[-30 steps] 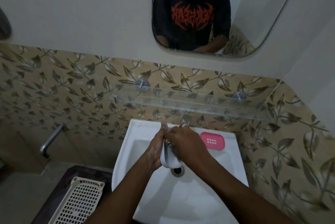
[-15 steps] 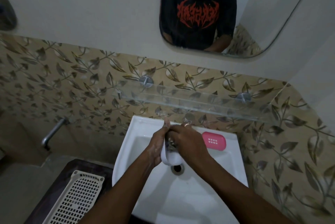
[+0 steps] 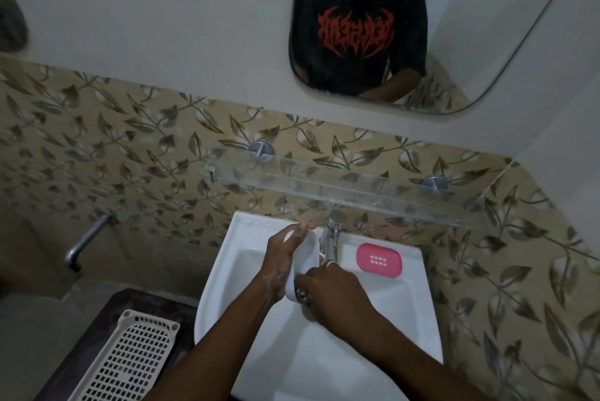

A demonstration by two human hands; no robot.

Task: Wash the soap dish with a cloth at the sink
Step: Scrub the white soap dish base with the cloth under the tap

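Observation:
A white oval soap dish (image 3: 305,257) is held on edge over the white sink (image 3: 399,313), just left of the metal tap (image 3: 331,238). My left hand (image 3: 279,264), soapy, grips the dish from the left with its fingertips over the far rim. My right hand (image 3: 334,293) presses a small dark scrubbing cloth (image 3: 303,295) against the near end of the dish; most of the cloth is hidden under the fingers. A pink perforated soap dish insert (image 3: 379,260) lies on the sink's back right ledge.
A glass shelf (image 3: 357,196) juts from the leaf-patterned tile wall just above the tap. A mirror (image 3: 406,27) hangs higher. A cream perforated basket (image 3: 126,358) rests on a dark counter left of the sink. A second wall tap (image 3: 86,238) sticks out at the left.
My right hand has slid from the far part of the dish down to its near end. The dish's far white face and the tap now show. The camera tilted slightly.

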